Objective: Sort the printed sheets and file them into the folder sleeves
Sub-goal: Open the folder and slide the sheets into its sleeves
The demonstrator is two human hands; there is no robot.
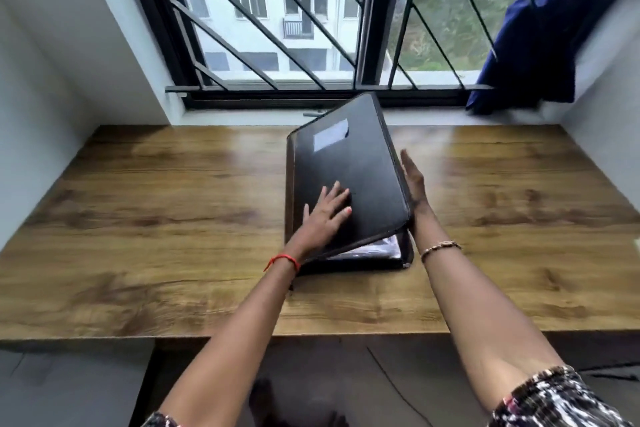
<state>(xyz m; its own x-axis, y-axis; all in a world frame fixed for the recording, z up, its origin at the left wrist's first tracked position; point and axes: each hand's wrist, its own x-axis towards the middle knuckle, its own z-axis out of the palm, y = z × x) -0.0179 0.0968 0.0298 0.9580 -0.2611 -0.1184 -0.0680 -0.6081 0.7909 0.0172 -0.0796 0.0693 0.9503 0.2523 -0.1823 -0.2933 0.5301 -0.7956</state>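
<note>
Lying near the middle of the wooden counter (138, 218), just in front of the window sill, a black zip folder (349, 177) is seen with its front cover tilted up. The cover is hinged along the folder's left side and is raised along its right edge, so that a wedge-shaped gap is left open at the near right corner. In that gap, clear sleeves (374, 250) with printed sheets inside them can be made out; what is printed on them cannot be read. A pale rectangular label (330, 139) is stuck on the far part of the cover.

The left hand (325, 215) is laid flat on the near part of the cover, fingers straight and spread apart, nothing being gripped. The right hand (414, 184) is set against the raised right edge of the cover, fingers straight and held together, pointing away from the person; its thumb is hidden behind the cover, so it cannot be told whether the edge is pinched.

A red thread (282, 262) is worn on the left wrist and a thin bracelet (440, 248) on the right. Behind the counter a barred window (277, 10) is seen, and a dark blue cloth (540, 38) is draped at its right side.
</note>
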